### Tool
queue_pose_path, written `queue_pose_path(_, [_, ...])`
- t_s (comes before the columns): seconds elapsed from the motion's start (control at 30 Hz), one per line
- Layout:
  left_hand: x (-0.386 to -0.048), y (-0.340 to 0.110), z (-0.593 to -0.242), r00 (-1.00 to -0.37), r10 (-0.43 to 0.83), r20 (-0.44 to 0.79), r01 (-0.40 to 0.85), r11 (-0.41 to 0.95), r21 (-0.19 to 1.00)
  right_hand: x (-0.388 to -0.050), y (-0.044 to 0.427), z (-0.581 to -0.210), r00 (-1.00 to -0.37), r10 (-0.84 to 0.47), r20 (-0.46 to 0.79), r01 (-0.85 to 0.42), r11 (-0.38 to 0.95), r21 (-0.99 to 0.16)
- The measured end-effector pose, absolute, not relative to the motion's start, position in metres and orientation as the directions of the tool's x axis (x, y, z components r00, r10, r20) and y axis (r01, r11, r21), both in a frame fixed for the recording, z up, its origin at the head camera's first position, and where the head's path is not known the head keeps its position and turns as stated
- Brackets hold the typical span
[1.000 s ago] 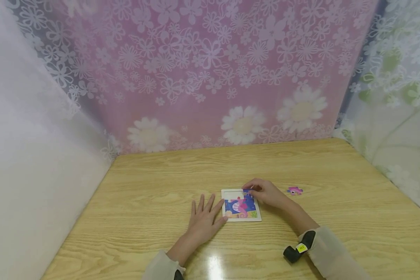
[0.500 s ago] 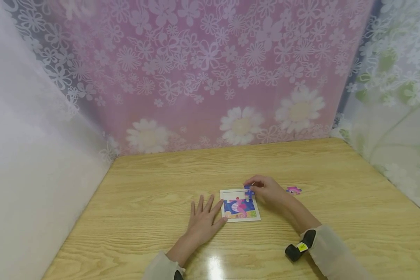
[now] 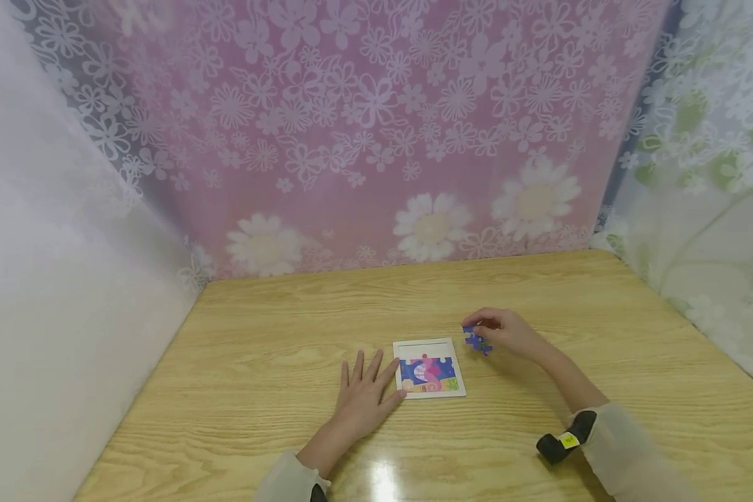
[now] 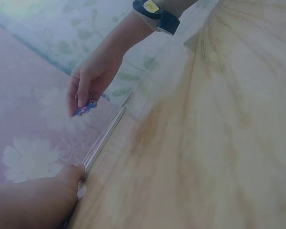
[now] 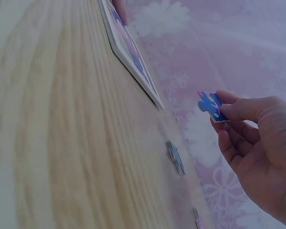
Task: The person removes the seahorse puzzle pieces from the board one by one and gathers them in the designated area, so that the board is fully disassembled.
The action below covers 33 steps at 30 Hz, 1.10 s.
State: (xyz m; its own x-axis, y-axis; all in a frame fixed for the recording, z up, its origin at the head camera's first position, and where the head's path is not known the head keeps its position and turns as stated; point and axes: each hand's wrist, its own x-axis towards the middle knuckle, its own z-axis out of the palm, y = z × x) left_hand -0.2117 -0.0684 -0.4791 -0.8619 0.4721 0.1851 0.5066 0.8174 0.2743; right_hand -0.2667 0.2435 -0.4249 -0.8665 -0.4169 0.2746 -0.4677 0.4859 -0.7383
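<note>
Right hand [image 3: 507,330] pinched a blue puzzle piece [image 5: 209,105] above the table [image 3: 288,321], just right of the tray [image 3: 433,394], left hand [image 3: 359,403] spread against it; piece looked light, stiff, probably best held across its faces.

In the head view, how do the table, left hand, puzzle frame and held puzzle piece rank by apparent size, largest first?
1. Table
2. Left hand and puzzle frame: too alike in extent to rank
3. Held puzzle piece, partly hidden but clearly smallest
</note>
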Motion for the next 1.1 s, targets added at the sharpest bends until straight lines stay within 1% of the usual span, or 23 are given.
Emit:
queue_pose_path(0.13, [-0.212,-0.068,-0.479,-0.864,0.472,0.179,0.504,0.819,0.274,-0.263,0.257,-0.423,-0.876,-0.404,0.264,-0.451,0.492,-0.744])
queue_pose_path(0.37, [-0.212,-0.069,-0.48,-0.866,0.47,0.171,0.5,0.822,0.273,-0.257,0.278,-0.422,-0.907,-0.365,0.212,-0.382,0.497,-0.779])
queue_pose_path(0.57, [-0.212,-0.069,-0.479,-0.865,0.472,0.169,0.502,0.822,0.27,-0.253,0.294,-0.42,-0.919,-0.337,0.205,-0.364,0.529,-0.766])
queue_pose_path(0.9, [-0.212,-0.069,-0.479,-0.863,0.474,0.173,0.505,0.816,0.282,-0.247,0.318,-0.419,-0.893,-0.355,0.278,-0.438,0.537,-0.722])
queue_pose_path(1.1, [-0.213,-0.069,-0.479,-0.864,0.476,0.165,0.504,0.818,0.277,-0.242,0.331,-0.417,-0.901,-0.329,0.283,-0.429,0.57,-0.701])
